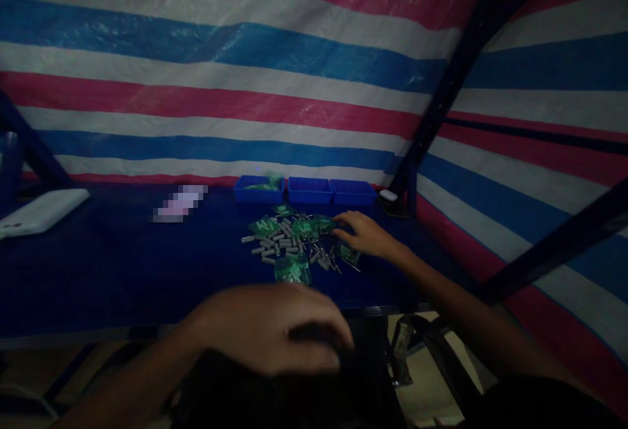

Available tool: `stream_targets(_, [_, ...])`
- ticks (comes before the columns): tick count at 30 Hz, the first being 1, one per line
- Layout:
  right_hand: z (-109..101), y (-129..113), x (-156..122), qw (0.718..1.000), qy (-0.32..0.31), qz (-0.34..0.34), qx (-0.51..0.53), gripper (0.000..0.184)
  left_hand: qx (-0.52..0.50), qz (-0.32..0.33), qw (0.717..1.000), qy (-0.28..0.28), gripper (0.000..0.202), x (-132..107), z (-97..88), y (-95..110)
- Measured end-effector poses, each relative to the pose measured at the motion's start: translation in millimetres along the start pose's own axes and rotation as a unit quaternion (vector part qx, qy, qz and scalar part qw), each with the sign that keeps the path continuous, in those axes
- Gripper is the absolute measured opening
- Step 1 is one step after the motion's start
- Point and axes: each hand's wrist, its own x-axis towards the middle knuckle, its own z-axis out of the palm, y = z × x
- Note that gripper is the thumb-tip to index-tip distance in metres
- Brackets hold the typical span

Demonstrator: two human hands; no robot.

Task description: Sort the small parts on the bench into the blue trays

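A pile of small green circuit boards, grey cylinders and thin metal pins lies on the dark blue table. My right hand reaches into the right side of the pile, fingers curled down on the parts; what it grips is hidden. My left hand is low and near the camera, at the table's front edge, fingers curled over a dark object I cannot make out.
Three blue trays stand in a row behind the pile; the left one holds green parts. A white flat device lies at far left, and a small white object by the dark frame post. A striped tarp hangs behind.
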Motion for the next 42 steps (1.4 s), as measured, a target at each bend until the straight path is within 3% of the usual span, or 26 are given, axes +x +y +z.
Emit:
stream_targets(2, [1.5, 9.6, -19.7, 0.998, 0.016, 0.046, 0.038, 0.037, 0.114, -0.147, 0.965, 0.185, 0.036, -17.9, -16.5, -23.3])
stream_targets(3, [3.7, 12.7, -28.8, 0.996, 0.014, 0.067, 0.057, 0.043, 0.172, -0.196, 0.937, 0.231, 0.041, -23.1, -20.6, -38.2])
stream_targets(6, [16.0, 13.2, -48.5, 0.992, -0.003, 0.090, 0.093, 0.054, 0.291, -0.280, 0.874, 0.269, 0.052, -23.6, -19.7, -84.7])
stream_targets(9, [30.1, 5.5, -51.3, 0.990, 0.035, 0.072, 0.119, 0.053, 0.333, -0.267, 0.849, 0.313, 0.047, -11.4, -12.7, -117.2])
stream_targets(13, [39.2, 1.3, -29.4, 0.971, 0.142, 0.078, 0.175, 0.051, 0.303, -0.231, 0.830, 0.407, 0.046, 1.1, -20.1, -134.0])
stream_targets(16, [38.9, 4.6, 3.2, 0.936, 0.197, 0.126, 0.261, 0.050, 0.230, -0.221, 0.826, 0.464, 0.046, 5.4, -43.0, -141.3])
stream_targets(18, [37.1, 5.1, 30.8, 0.907, 0.215, 0.148, 0.329, 0.041, 0.194, -0.240, 0.827, 0.470, 0.045, 8.0, -62.6, -147.7])
stream_targets(21, [35.3, -1.6, 71.5, 0.879, 0.233, 0.137, 0.392, 0.016, 0.132, -0.252, 0.847, 0.449, 0.035, 10.9, -89.6, -158.5])
stream_targets(23, [36.6, -11.0, 89.8, 0.882, 0.264, 0.099, 0.377, 0.010, 0.016, -0.228, 0.842, 0.489, 0.033, 10.2, -101.3, -164.8])
stream_targets(26, [42.7, -27.3, 96.2, 0.919, 0.276, -0.008, 0.282, 0.009, -0.191, -0.188, 0.771, 0.577, 0.045, 4.2, -105.2, -171.3])
stream_targets(28, [47.5, -35.3, 90.1, 0.938, 0.263, -0.063, 0.219, 0.015, -0.237, -0.184, 0.734, 0.609, 0.039, -0.8, -101.1, -173.7])
stream_targets(30, [50.2, -38.1, 82.3, 0.945, 0.260, -0.066, 0.188, 0.018, -0.207, -0.195, 0.721, 0.632, 0.030, -5.4, -97.5, -174.4])
stream_targets(32, [49.6, -34.6, 77.2, 0.943, 0.280, -0.021, 0.180, 0.019, -0.120, -0.202, 0.708, 0.666, 0.027, -10.7, -100.3, -173.3])
stream_targets(35, [42.3, -19.0, 74.9, 0.926, 0.323, 0.073, 0.179, 0.021, 0.093, -0.215, 0.639, 0.733, 0.031, -24.0, -121.7, -169.6])
stream_targets(37, [35.4, -4.6, 73.7, 0.918, 0.334, 0.122, 0.174, 0.021, 0.228, -0.256, 0.600, 0.723, 0.034, -35.4, -141.5, -168.0])
stream_targets(38, [32.1, 2.8, 72.5, 0.918, 0.330, 0.142, 0.169, 0.020, 0.272, -0.294, 0.608, 0.685, 0.036, -40.5, -150.0, -168.1])
stream_targets(40, [27.1, 17.0, 69.0, 0.922, 0.304, 0.174, 0.166, 0.021, 0.313, -0.384, 0.656, 0.570, 0.046, -47.0, -159.7, -170.1])
stream_targets(42, [25.5, 28.8, 64.9, 0.929, 0.257, 0.202, 0.176, 0.023, 0.329, -0.432, 0.684, 0.486, 0.058, -47.3, -157.5, -173.9])
